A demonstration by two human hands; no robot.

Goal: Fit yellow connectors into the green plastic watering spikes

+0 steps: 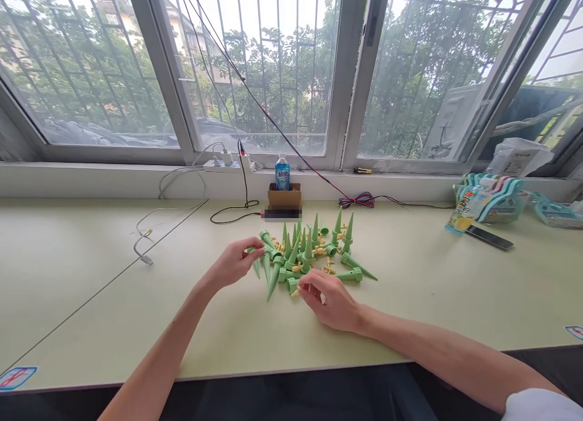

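A pile of green plastic plant watering spikes [308, 254] lies in the middle of the table, some upright and some on their sides. Small yellow valve pieces [328, 266] are scattered among them. At the pile's left edge, my left hand [237, 262] is closed in a pinch on a green spike [255, 266], its upper part hidden by the fingers. My right hand [331, 301], at the front of the pile, pinches a small yellow piece [295, 292] between thumb and finger. Right beside that piece lies a green spike cap [292, 284] with its opening facing forward.
Behind the pile, a blue bottle [282, 173] stands in a small cardboard box [285, 197]. A white cable [144, 258] lies on the left. To the right are a phone [490, 237], a pouch [463, 213] and pastel hangers [503, 199]. Coiled wires [359, 200] lie near the sill.
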